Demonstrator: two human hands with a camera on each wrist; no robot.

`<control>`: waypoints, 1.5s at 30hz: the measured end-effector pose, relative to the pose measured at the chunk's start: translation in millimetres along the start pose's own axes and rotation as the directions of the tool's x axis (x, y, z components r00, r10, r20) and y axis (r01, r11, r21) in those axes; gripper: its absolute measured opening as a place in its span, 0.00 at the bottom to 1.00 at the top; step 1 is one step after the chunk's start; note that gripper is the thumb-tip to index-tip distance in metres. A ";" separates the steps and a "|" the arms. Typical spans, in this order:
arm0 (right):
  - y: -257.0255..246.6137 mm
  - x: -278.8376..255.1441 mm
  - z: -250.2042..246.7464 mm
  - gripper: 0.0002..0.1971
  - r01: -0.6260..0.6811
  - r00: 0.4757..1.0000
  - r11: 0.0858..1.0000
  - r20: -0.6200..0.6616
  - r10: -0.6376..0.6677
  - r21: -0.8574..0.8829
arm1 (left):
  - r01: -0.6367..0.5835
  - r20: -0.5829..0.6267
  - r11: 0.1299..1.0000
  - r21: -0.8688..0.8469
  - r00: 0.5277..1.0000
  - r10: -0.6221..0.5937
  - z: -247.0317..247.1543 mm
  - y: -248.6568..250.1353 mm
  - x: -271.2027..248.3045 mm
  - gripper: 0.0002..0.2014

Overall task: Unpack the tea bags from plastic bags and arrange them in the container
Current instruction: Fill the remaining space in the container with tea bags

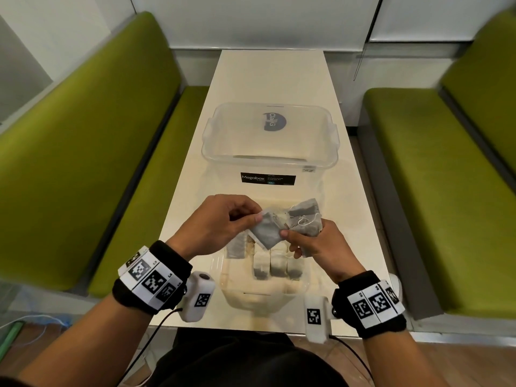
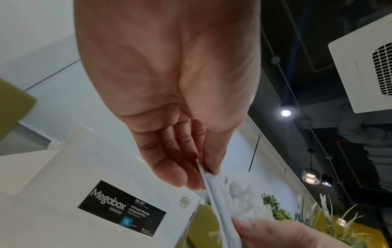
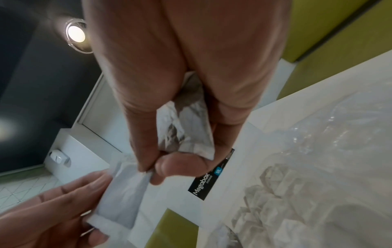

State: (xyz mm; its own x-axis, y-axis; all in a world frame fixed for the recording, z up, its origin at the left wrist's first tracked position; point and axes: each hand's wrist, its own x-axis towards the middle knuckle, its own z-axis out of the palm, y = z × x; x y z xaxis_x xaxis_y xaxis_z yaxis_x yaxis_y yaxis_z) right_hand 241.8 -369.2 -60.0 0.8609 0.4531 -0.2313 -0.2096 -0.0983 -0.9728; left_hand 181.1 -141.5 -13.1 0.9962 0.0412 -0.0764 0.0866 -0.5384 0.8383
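A single tea bag (image 1: 268, 229) is being held betw. both hands, above the near end of the clear container (image 1: 303, 286). Its upper-left corner is being pinched by the left hand (image 1: 220, 223) w/ thumb and fingertips; the other fingers are curled loosely. Its lower-right edge is being pinched by the right hand (image 1: 317, 244), thumb on top, while a bunch of tea bags (image 1: 304, 215) w/ tangled strings is also being gripped in that same hand's curled fingers. In the right wrist view the bunch (image 3: 186, 127) is being squeezed betw. palm and fingers, w/ the single bag (image 3: 123, 191) running down-left to the left hand's fingertips (image 3: 93, 182).

The key relation: the single bag's long axis is lying diagonally, upper left to lower right, so the hands are sitting at opposite ends of it. The row of standing tea bags (image 1: 277, 265) in the container is lying directly below, toward the person, approx. under the right hand's knuckles.

Judged step: one bag is being separated from the bunch. The left hand looks free to carry it down; the right is being kept busy by the bunch. Strings may snag. The lid (image 1: 269, 135) is resting further away on the table (image 1: 195, 174), beyond the "Megabox" label (image 1: 268, 179).
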 end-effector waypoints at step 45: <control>15.7 0.5 -15.1 0.17 -0.237 0.971 0.916 0.111 0.211 0.323 | -0.081 0.151 0.635 0.768 0.987 -0.056 15.0 -96.7 36.2 0.09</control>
State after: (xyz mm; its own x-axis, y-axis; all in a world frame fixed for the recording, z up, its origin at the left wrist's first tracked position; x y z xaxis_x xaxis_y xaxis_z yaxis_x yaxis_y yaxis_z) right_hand 246.0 -383.9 -75.6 0.7401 0.5179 -0.4291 -0.5457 0.0893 -0.8332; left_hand 208.7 -100.6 -105.0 0.9775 -0.0562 -0.2033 -0.0313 -0.9919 0.1233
